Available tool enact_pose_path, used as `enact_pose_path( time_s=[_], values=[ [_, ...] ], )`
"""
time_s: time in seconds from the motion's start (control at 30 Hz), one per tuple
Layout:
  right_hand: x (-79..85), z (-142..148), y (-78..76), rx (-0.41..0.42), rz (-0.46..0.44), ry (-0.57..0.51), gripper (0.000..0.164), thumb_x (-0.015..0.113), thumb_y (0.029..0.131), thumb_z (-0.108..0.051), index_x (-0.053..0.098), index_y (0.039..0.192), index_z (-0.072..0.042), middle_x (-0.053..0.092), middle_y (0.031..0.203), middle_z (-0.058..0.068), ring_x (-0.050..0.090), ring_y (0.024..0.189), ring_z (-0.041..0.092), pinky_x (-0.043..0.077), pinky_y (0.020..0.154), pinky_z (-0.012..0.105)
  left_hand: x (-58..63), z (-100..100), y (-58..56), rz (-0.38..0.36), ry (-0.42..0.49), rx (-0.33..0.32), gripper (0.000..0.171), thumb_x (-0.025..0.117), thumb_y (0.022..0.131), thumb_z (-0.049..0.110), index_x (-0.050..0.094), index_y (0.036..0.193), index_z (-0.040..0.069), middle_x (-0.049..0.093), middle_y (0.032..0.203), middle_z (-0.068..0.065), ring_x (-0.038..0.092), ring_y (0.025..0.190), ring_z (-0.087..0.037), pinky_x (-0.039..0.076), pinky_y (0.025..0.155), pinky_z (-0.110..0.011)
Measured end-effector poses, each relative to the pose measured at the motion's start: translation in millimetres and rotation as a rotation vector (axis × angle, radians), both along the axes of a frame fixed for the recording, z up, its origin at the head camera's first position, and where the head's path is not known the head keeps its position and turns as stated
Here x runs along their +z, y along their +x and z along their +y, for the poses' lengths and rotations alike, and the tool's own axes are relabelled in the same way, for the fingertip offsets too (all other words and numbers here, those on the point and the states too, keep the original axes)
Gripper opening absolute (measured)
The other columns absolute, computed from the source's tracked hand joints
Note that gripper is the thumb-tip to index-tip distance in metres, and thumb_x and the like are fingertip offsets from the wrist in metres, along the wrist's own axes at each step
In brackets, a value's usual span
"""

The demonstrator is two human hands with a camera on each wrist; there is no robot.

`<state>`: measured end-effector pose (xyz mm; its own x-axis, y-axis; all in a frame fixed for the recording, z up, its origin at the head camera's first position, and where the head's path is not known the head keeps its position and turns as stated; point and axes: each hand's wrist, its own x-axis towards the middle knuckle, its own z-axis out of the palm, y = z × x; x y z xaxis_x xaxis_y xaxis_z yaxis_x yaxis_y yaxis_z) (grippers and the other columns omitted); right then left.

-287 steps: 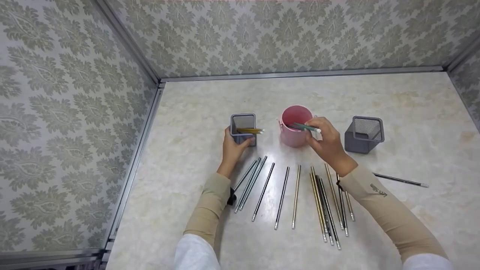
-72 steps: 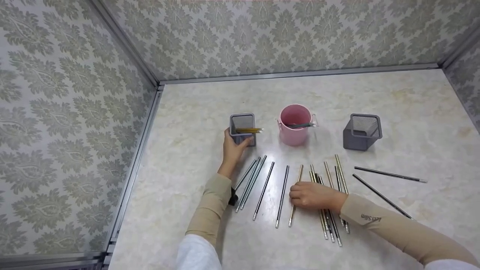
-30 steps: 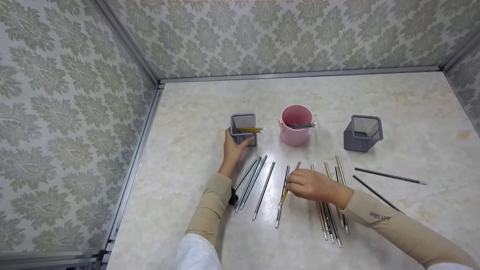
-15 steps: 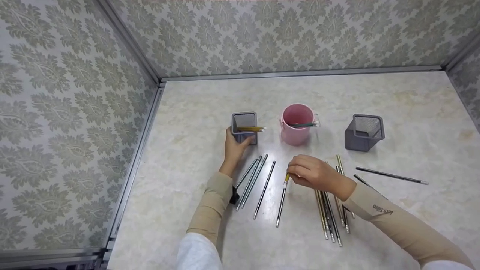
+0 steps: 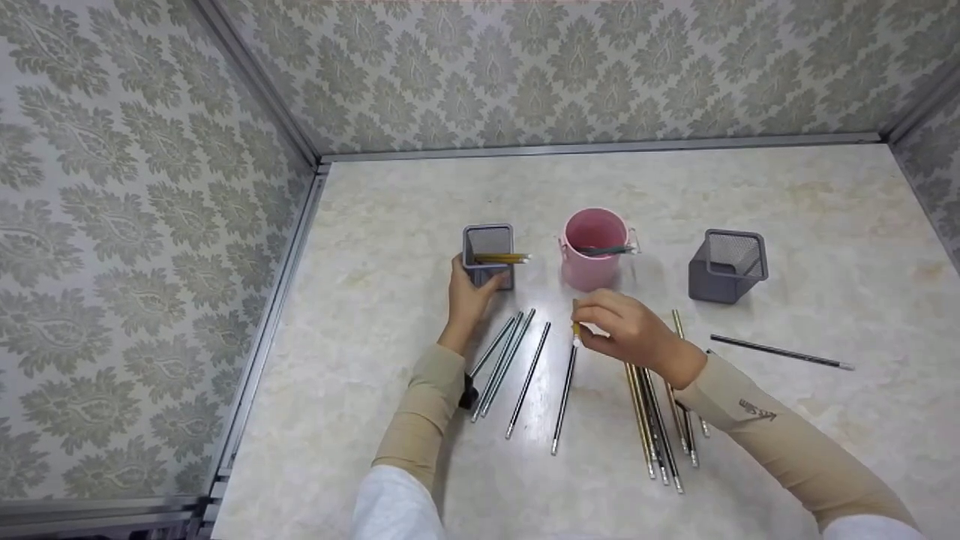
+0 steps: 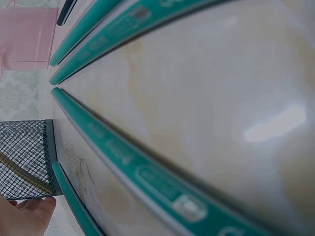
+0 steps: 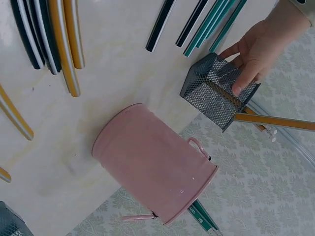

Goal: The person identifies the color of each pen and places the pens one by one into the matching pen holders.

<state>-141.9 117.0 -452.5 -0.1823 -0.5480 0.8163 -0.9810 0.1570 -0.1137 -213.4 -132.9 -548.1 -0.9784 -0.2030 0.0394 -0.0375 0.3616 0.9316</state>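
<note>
Left hand (image 5: 466,301), fingers wrapped round the left cup (image 5: 487,240), yellow pencils (image 5: 498,259) inside; right hand (image 5: 636,334), fingers pinching a single yellow pencil (image 5: 576,328) over the desk (image 5: 360,375), on the near side of the pink bucket (image 5: 589,273), which holds green pencils (image 7: 201,214)

Stretching beneath left grip (image 5: 470,304) and right grip (image 5: 628,330), pale marbled worktop (image 5: 345,337), cream with tan blotches! Straight ahead, well beyond both, grey metal rail (image 5: 600,148) along the far edge, then up to the back wall (image 5: 487,67), all leafy grey-green print. Left of the left grip, matching leaves on the left wall (image 5: 105,262), metal edging (image 5: 268,330) at its foot. Far right of the right grip, a sliver of right wall (image 5: 937,150), same pattern!
</note>
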Motion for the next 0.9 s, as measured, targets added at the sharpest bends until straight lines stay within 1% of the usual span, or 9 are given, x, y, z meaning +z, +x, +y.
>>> enact_pose_path(
  time_s=[0.2, 0.27, 0.33, 0.47, 0.53, 0.63, 0.73, 0.8, 0.9],
  values=[
    [5.9, 0, -2.7, -0.027, -0.058, -0.034, 0.022, 0.062, 0.068, 0.014, 0.063, 0.087, 0.003, 0.062, 0.085, 0.011, 0.059, 0.078, 0.022, 0.049, 0.071, 0.026, -0.5, -1, -0.3, -0.002, 0.013, -0.003, 0.077, 0.079, 0.078, 0.022, 0.035, 0.137, 0.0, 0.049, 0.138, -0.017, 0.042, 0.132, -0.028, 0.028, 0.114, -0.036],
    [7.2, 0, -4.1, -0.039, -0.074, -0.058, 0.026, 0.063, 0.066, 0.015, 0.062, 0.089, 0.004, 0.062, 0.086, 0.012, 0.059, 0.079, 0.023, 0.049, 0.074, 0.025, -0.3, -1, -0.3, -0.005, 0.013, -0.002, 0.077, 0.079, 0.077, 0.023, 0.035, 0.137, 0.0, 0.049, 0.138, -0.017, 0.042, 0.132, -0.027, 0.029, 0.114, -0.036],
    [8.2, -1, -6.4, -0.052, -0.079, -0.09, 0.023, 0.063, 0.069, 0.012, 0.062, 0.09, 0.005, 0.062, 0.085, 0.013, 0.059, 0.08, 0.024, 0.048, 0.077, 0.022, 0.2, 0, -0.2, -0.007, 0.017, -0.002, 0.078, 0.079, 0.077, 0.023, 0.035, 0.137, 0.0, 0.049, 0.138, -0.017, 0.042, 0.132, -0.027, 0.028, 0.114, -0.036],
    [10.6, -4, -11.0, -0.106, -0.099, -0.15, 0.009, 0.061, 0.084, 0.001, 0.062, 0.091, 0.005, 0.062, 0.086, 0.015, 0.059, 0.079, 0.024, 0.046, 0.086, 0.012, 1.1, 0, 0.7, -0.015, 0.02, -0.002, 0.078, 0.079, 0.077, 0.024, 0.035, 0.137, 0.0, 0.048, 0.138, -0.017, 0.041, 0.133, -0.027, 0.028, 0.115, -0.037],
    [12.3, -7, -13.2, -0.126, -0.118, -0.173, 0.009, 0.06, 0.087, -0.003, 0.061, 0.091, 0.005, 0.062, 0.085, 0.016, 0.059, 0.079, 0.024, 0.044, 0.087, 0.009, 1.0, 0, 0.8, -0.015, 0.022, -0.005, 0.078, 0.079, 0.077, 0.023, 0.035, 0.137, 0.0, 0.048, 0.138, -0.017, 0.041, 0.134, -0.027, 0.027, 0.115, -0.037],
    [14.9, -10, -16.6, -0.137, -0.139, -0.217, 0.01, 0.061, 0.089, -0.005, 0.061, 0.089, 0.005, 0.062, 0.084, 0.017, 0.059, 0.077, 0.025, 0.045, 0.087, 0.01, 1.0, 1, 1.0, -0.021, 0.012, -0.018, 0.079, 0.078, 0.078, 0.025, 0.034, 0.139, 0.001, 0.047, 0.139, -0.015, 0.04, 0.134, -0.027, 0.026, 0.115, -0.036],
    [18.0, -14, -20.1, -0.14, -0.147, -0.257, 0.015, 0.061, 0.091, -0.01, 0.06, 0.088, 0.005, 0.062, 0.083, 0.016, 0.06, 0.076, 0.025, 0.046, 0.086, 0.012, 1.3, 1, 1.1, -0.03, 0.006, -0.029, 0.079, 0.077, 0.079, 0.027, 0.033, 0.14, 0.002, 0.046, 0.14, -0.015, 0.039, 0.135, -0.026, 0.026, 0.116, -0.036],
    [19.8, -17, -22.9, -0.141, -0.152, -0.284, 0.02, 0.06, 0.092, -0.015, 0.06, 0.087, 0.005, 0.062, 0.082, 0.017, 0.06, 0.076, 0.025, 0.046, 0.086, 0.013, 1.7, 1, 1.0, -0.033, 0.009, -0.026, 0.079, 0.077, 0.079, 0.027, 0.033, 0.14, 0.003, 0.047, 0.14, -0.015, 0.039, 0.135, -0.026, 0.026, 0.116, -0.036],
    [22.5, -23, -27.6, -0.144, -0.157, -0.322, 0.021, 0.06, 0.092, -0.015, 0.06, 0.087, 0.005, 0.062, 0.082, 0.018, 0.06, 0.077, 0.026, 0.047, 0.086, 0.013, 1.8, 0, 0.0, -0.033, 0.017, -0.02, 0.079, 0.078, 0.079, 0.025, 0.033, 0.14, 0.002, 0.046, 0.14, -0.015, 0.039, 0.135, -0.026, 0.025, 0.116, -0.037]
  ],
)
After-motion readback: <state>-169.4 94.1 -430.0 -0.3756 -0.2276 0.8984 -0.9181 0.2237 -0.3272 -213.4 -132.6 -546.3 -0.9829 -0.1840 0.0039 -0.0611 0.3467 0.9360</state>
